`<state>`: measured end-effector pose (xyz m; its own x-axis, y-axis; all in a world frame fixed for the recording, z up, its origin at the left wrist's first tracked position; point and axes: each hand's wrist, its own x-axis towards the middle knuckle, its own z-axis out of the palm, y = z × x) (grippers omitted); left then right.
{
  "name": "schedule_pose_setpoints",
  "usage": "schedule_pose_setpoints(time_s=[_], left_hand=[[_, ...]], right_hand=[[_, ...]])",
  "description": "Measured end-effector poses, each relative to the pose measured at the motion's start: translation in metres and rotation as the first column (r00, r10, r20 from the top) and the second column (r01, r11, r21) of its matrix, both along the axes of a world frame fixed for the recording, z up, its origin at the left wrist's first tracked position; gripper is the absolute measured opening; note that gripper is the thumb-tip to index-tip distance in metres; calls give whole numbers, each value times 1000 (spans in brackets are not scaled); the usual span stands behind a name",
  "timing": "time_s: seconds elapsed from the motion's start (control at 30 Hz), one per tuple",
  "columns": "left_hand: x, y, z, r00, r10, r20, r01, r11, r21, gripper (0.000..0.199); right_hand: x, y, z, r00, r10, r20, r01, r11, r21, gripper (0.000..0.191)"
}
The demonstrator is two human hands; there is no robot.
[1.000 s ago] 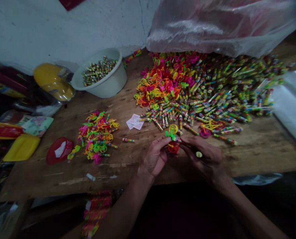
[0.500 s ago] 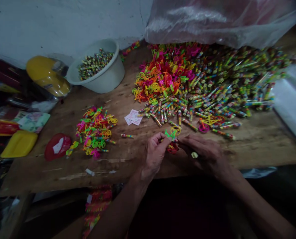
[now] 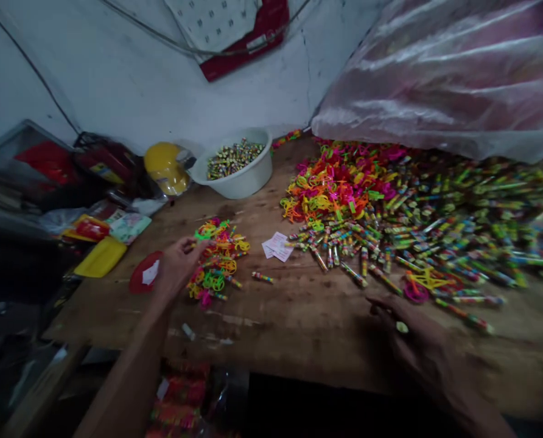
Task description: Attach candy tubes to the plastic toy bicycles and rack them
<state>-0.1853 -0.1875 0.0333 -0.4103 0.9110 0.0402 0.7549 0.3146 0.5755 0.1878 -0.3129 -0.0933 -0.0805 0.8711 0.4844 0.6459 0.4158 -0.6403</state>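
Note:
My left hand reaches over the small pile of bright plastic toys. Its thumb and forefinger are closed on a green plastic toy at the pile's upper left edge. Over the wood at the right, my right hand is curled with a small candy-filled tube in it; only the pale end of that tube shows clearly. A loose tube lies between the hands. Beyond my right hand rests a yellow plastic toy piece beside a magenta one.
A large heap of filled tubes spreads over the right, with a pile of coloured plastic pieces beside it. A white basin of tubes stands by the wall. Paper slips, a red dish and a clear plastic bag surround the work area.
My left hand has moved left from the table's middle to the small pile, carrying the green toy. My right hand is now apart from it. The camera view has tilted up and left.

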Motion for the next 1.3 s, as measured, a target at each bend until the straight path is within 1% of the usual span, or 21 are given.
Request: schedule_pose_setpoints(time_s=[0.03, 0.07, 0.13, 0.17, 0.23, 0.27, 0.33, 0.4, 0.43, 0.47, 0.5, 0.6, 0.73, 0.8, 0.87, 0.97, 1.03, 1.1, 1.17, 1.23, 1.3], left_hand=[[-21, 9, 6, 964, 66, -257, -73, 997, -15, 38], [-37, 15, 9, 913, 85, -399, -108, 994, -35, 39], [-50, 21, 3, 837, 100, -538, -141, 989, -36, 40], [-47, 21, -4, 828, 86, -554, -116, 993, -20, 41], [-27, 16, -24, 830, 10, -557, 32, 997, 66, 42], [-12, 12, -36, 835, -64, -546, 152, 981, 118, 42], [21, 5, -60, 841, -285, -460, 408, 893, 193, 39], [52, 2, -81, 782, -532, -326, 602, 781, 169, 40], [65, 3, -90, 744, -608, -275, 659, 737, 152, 41], [74, 5, -97, 730, -644, -229, 679, 721, 138, 42], [81, 7, -104, 733, -652, -193, 677, 726, 120, 45], [90, 15, -119, 784, -607, -129, 619, 781, 81, 53], [105, 12, -130, 797, -596, -96, 604, 785, 137, 45], [124, 3, -133, 811, -582, -67, 584, 792, 177, 43], [148, -7, -136, 840, -542, -25, 534, 819, 210, 46], [183, -20, -136, 902, -428, 59, 403, 882, 244, 59], [198, -25, -132, 914, -374, 156, 326, 907, 265, 64], [203, -27, -126, 886, -341, 314, 247, 921, 302, 62], [199, -26, -118, 825, -292, 485, 130, 932, 340, 55], [187, -24, -111, 764, -221, 606, -11, 935, 355, 49], [171, -22, -107, 724, -178, 666, -111, 923, 368, 43]], right_hand=[[-1, -1, -4, 1000, 14, -6, -14, 1000, -20, 23], [-3, -3, -8, 1000, 21, -15, -22, 999, -31, 24], [-7, -4, -14, 999, 27, -23, -28, 999, -41, 26], [-8, -5, -15, 999, 23, -22, -24, 999, -47, 27], [-8, -5, -15, 1000, 8, -14, -9, 996, -85, 25], [-7, -4, -15, 1000, -10, -6, 9, 995, -103, 24], [-5, -4, -13, 999, -33, 23, 35, 993, -113, 22], [-4, -3, -14, 998, -28, 59, 35, 993, -115, 23], [-3, -3, -15, 997, -26, 69, 34, 993, -114, 24], [-3, -3, -17, 997, -24, 71, 33, 993, -117, 24], [-4, -3, -18, 997, -25, 69, 33, 992, -122, 25], [-5, -3, -18, 998, -35, 59, 42, 991, -124, 24], [-7, -2, -15, 997, -43, 61, 50, 992, -120, 23], [-8, -2, -15, 997, -50, 58, 58, 990, -130, 23], [-9, -3, -15, 997, -55, 51, 62, 987, -147, 24], [-11, -2, -13, 998, -57, 27, 61, 987, -147, 23], [-11, -2, -10, 999, -51, 13, 52, 989, -139, 23], [-11, -1, -6, 999, -43, 4, 43, 989, -144, 23], [-12, -1, -2, 999, -40, -1, 40, 987, -156, 22], [-14, 0, 3, 999, -37, 5, 37, 990, -138, 22], [-21, 4, 10, 998, -44, 39, 48, 995, -87, 22]])
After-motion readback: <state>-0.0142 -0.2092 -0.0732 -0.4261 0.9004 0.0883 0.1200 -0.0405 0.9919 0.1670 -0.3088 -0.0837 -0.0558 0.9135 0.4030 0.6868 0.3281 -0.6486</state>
